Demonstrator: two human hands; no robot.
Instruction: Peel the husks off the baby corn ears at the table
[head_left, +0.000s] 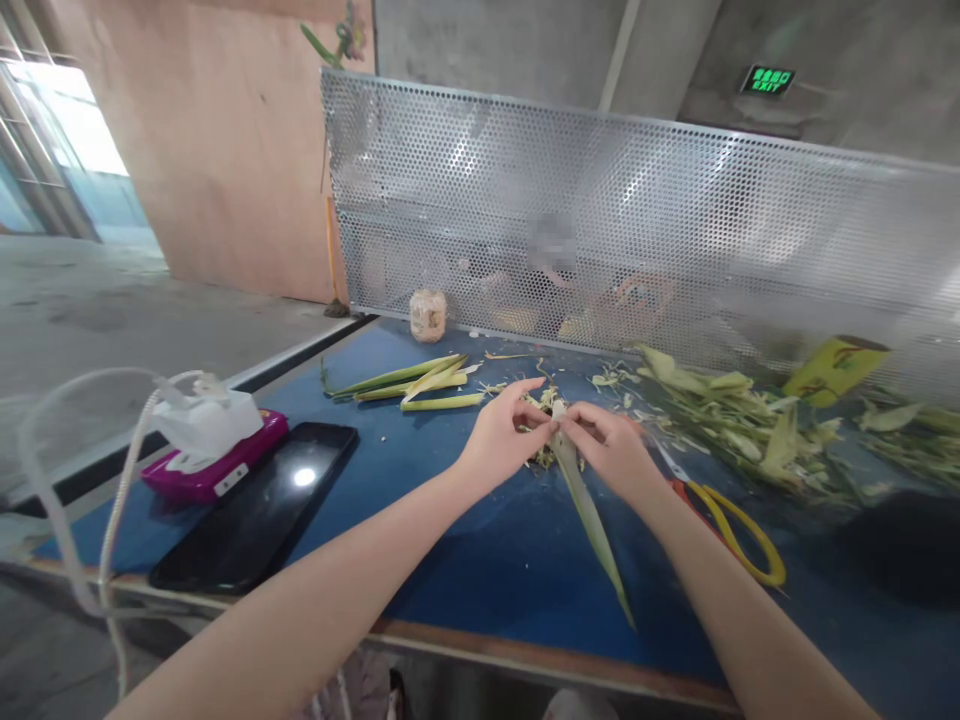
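Note:
A long, pale green leaf (587,505) points down toward me, its tapered tip near the table's front edge. Its upper end is pinched between the fingertips of my left hand (506,430) and my right hand (611,445), which almost meet there. Both hands are closed on it, thumbs and index fingers together. Shredded plant bits (541,458) lie on the blue table beneath and behind the fingers. Beyond my left hand rest several cut green stalks (420,380). Scissors with yellow and orange handles (739,530) lie beside my right forearm, partly hidden by it.
At left are a black phone (259,510), a magenta power strip (214,455) with white plugs, and looping cables. A heap of leaf scraps (735,420) and a yellow-green cylinder (836,370) lie right. A jar (427,315) stands before the perforated metal screen (600,220).

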